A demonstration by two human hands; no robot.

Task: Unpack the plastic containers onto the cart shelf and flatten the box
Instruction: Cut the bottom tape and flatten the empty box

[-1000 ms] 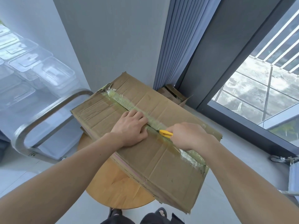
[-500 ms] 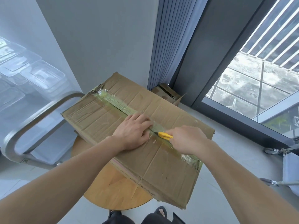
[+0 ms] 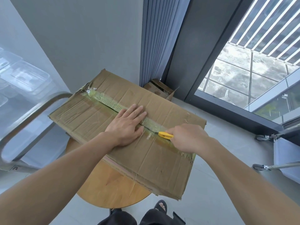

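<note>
- The cart (image 3: 32, 111) stands at my left, with clear plastic containers (image 3: 24, 77) on it.
- The cardboard box (image 3: 90, 114) lies on the round wooden desk (image 3: 110, 187).
- My left hand (image 3: 126, 125) presses flat on the box top — fingers straight, close together.
- My right hand (image 3: 188, 137) has its fingers curled round a yellow cutter (image 3: 164, 134) — the tip is at the taped seam (image 3: 105, 99).

matt creased cardboard box (image 3: 126, 127), glossy tape (image 3: 105, 99), wooden table (image 3: 110, 189)

No text, label or number can be read. The greenish tape (image 3: 103, 99) along the cardboard box (image 3: 162, 159) bears a fine printed pattern, too blurred to make out.
</note>
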